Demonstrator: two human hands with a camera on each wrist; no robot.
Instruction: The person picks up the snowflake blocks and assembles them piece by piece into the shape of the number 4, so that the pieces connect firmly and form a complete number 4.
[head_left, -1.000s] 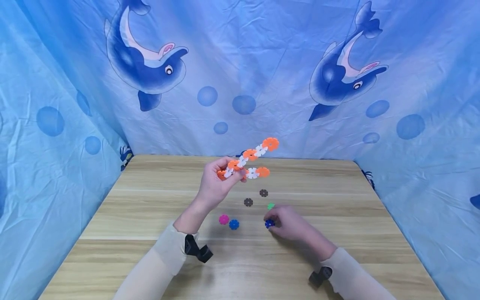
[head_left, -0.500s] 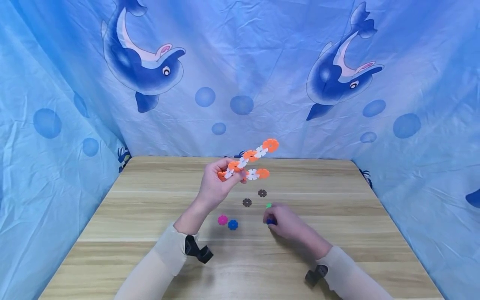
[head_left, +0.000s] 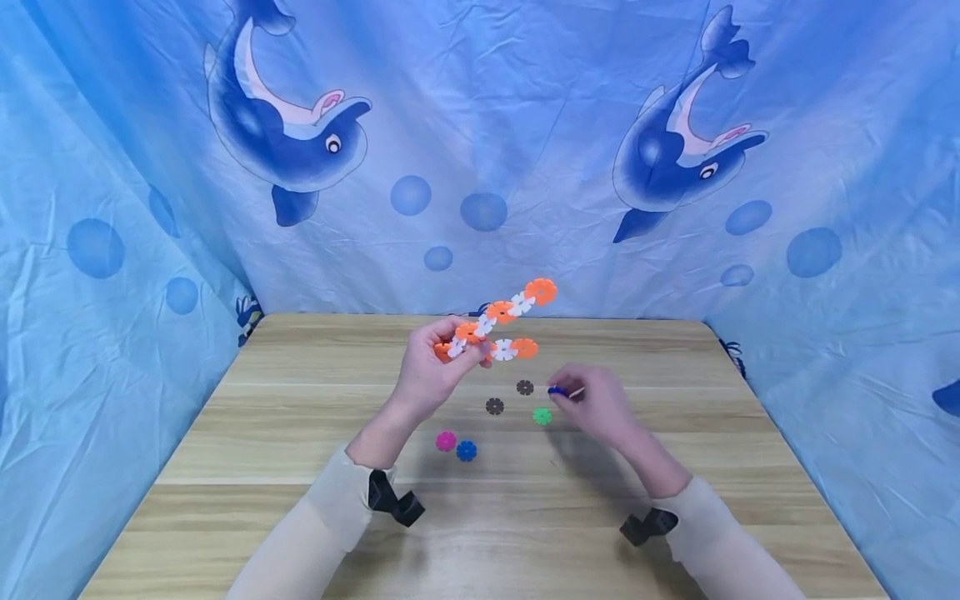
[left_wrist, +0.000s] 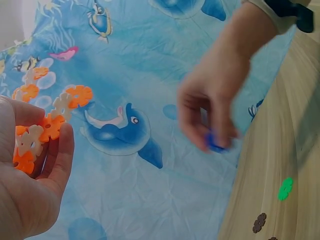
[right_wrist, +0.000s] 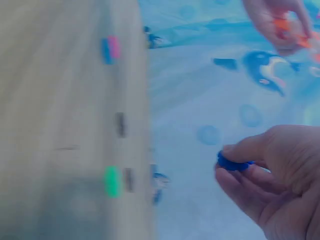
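My left hand [head_left: 438, 367] grips a chain of orange and white notched discs [head_left: 501, 312], joined edge to edge in two arms that spread to the right. It is held up above the table, and the fingers hide part of the chain. To the right, my right hand [head_left: 600, 404] pinches a dark blue notched disc [head_left: 557, 391] between thumb and fingers, raised off the table. In the right wrist view the blue disc [right_wrist: 233, 162] shows at the fingertips. A green notched disc [head_left: 542, 416] lies on the table just below that hand.
Two dark brown discs lie between the hands, one brown disc [head_left: 525, 387] farther back than the other brown disc [head_left: 495, 406]. Nearer the front are a pink disc [head_left: 446, 441] and a lighter blue disc [head_left: 467, 451]. A dolphin-print curtain [head_left: 480, 150] surrounds the wooden table [head_left: 300, 467].
My right hand has picked up the dark blue disc and lifted it up and away from the front, uncovering the green disc. The left hand with the chain stays almost still.
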